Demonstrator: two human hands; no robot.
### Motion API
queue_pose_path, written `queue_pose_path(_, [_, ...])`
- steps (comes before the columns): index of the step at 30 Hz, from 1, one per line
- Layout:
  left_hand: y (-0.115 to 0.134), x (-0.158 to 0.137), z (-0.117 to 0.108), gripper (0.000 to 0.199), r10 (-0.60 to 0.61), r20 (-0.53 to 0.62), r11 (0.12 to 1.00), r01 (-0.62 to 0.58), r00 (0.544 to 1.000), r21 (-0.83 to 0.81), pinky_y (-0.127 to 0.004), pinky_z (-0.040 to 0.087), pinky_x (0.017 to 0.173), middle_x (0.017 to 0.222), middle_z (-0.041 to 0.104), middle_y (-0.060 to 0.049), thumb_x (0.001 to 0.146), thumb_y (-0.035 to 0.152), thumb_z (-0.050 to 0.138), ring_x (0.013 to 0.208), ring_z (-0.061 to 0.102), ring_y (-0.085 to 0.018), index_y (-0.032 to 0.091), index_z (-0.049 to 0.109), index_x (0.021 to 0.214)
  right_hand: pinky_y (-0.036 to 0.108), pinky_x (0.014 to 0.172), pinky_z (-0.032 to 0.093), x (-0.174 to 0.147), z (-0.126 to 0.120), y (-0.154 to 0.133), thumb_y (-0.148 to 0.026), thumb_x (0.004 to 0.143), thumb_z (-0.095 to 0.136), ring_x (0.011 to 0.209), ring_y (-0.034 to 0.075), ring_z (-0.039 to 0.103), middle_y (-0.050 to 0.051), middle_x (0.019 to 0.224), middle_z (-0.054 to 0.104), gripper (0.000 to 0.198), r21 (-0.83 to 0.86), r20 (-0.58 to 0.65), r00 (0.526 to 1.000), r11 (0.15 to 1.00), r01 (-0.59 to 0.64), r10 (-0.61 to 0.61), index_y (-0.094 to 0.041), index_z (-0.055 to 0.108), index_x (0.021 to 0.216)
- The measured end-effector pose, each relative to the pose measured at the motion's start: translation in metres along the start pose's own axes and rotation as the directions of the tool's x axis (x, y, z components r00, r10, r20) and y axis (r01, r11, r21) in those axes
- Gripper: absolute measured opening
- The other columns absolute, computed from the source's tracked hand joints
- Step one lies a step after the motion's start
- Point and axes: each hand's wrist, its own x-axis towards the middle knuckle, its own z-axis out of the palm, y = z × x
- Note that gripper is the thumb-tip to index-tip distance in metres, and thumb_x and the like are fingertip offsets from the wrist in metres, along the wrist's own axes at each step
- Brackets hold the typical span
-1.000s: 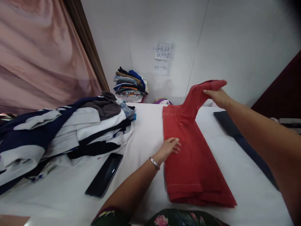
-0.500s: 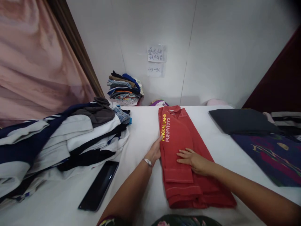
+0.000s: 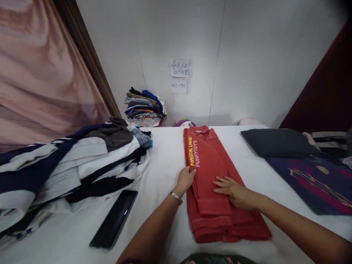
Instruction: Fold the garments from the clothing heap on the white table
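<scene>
A red long-sleeved shirt [image 3: 213,161] lies partly folded on the white-covered table in front of me, its collar pointing away. One sleeve is laid lengthwise along its front, with yellow and white lettering near the shoulder and the cuff towards me. At the shirt's left edge my left hand [image 3: 184,181] pinches the folded red cloth between thumb and fingers. My right hand [image 3: 233,192] lies flat on the sleeve above the cuff, its fingers spread.
A heap of loose clothes [image 3: 107,157] covers the table's left side, with a black phone [image 3: 114,220] beside it. Folded garments lie at right, a dark grey one [image 3: 277,142] and a patterned navy one [image 3: 316,179]. A clothes stack [image 3: 145,108] stands against the back wall.
My left hand has moved from resting at the shirt's edge to pinching it. The sleeve's cuff end and my right hand have shifted slightly right. The view has tilted a little.
</scene>
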Motion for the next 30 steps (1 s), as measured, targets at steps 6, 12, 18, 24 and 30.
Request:
queue_pose_path(6, [0.002, -0.010, -0.009, 0.026, 0.147, -0.068, 0.757, -0.068, 0.987, 0.650, -0.035, 0.045, 0.085, 0.108, 0.066, -0.011, 0.086, 0.038, 0.057, 0.103, 0.062, -0.026, 0.020, 0.057, 0.105, 0.057, 0.118, 0.015, 0.009, -0.032, -0.021, -0.008, 0.077, 0.046, 0.143, 0.024, 0.030, 0.003, 0.149, 0.043, 0.066, 0.138, -0.103, 0.993, 0.987, 0.078, -0.064, -0.029, 0.052, 0.139])
queue_pose_path(12, [-0.001, -0.012, -0.004, 0.048, 0.173, -0.091, 0.746, -0.070, 0.981, 0.662, -0.034, 0.045, 0.086, 0.120, 0.057, -0.014, 0.087, 0.033, 0.058, 0.111, 0.057, -0.026, 0.017, 0.044, 0.129, 0.054, 0.117, 0.021, 0.080, -0.054, -0.022, -0.036, 0.094, 0.046, 0.147, 0.025, 0.019, 0.006, 0.158, 0.027, 0.055, 0.057, -0.432, 0.901, 0.995, 0.085, -0.053, -0.026, 0.039, 0.148])
queue_pose_path(18, [-0.001, -0.012, -0.001, 0.038, 0.145, -0.059, 0.758, -0.073, 0.988, 0.648, -0.032, 0.046, 0.080, 0.119, 0.055, -0.013, 0.087, 0.029, 0.058, 0.102, 0.061, -0.024, 0.018, 0.048, 0.122, 0.052, 0.118, 0.010, 0.169, -0.080, 0.000, -0.041, 0.095, 0.042, 0.149, 0.028, 0.004, 0.014, 0.161, 0.013, 0.064, -0.045, -0.543, 0.837, 0.993, -0.112, 0.069, -0.015, 0.027, 0.152])
queue_pose_path(24, [-0.003, -0.013, 0.002, 0.040, 0.125, -0.043, 0.740, -0.065, 0.991, 0.669, -0.029, 0.046, 0.080, 0.119, 0.053, -0.011, 0.088, 0.026, 0.056, 0.100, 0.060, -0.021, 0.017, 0.045, 0.126, 0.046, 0.119, 0.003, 0.241, -0.085, 0.037, -0.044, 0.098, 0.033, 0.149, 0.023, -0.004, 0.013, 0.162, 0.004, 0.068, -0.129, -0.530, 0.813, 0.924, -0.360, 0.243, -0.011, 0.015, 0.154])
queue_pose_path(30, [-0.005, -0.010, 0.004, 0.042, 0.113, -0.016, 0.735, -0.073, 0.993, 0.674, -0.030, 0.047, 0.080, 0.119, 0.053, -0.011, 0.088, 0.025, 0.055, 0.100, 0.059, -0.021, 0.015, 0.045, 0.127, 0.054, 0.116, 0.009, 0.268, -0.049, 0.066, -0.049, 0.097, 0.035, 0.147, 0.029, 0.014, 0.016, 0.159, 0.021, 0.066, -0.137, -0.218, 0.892, 0.893, -0.429, 0.395, -0.011, 0.032, 0.150])
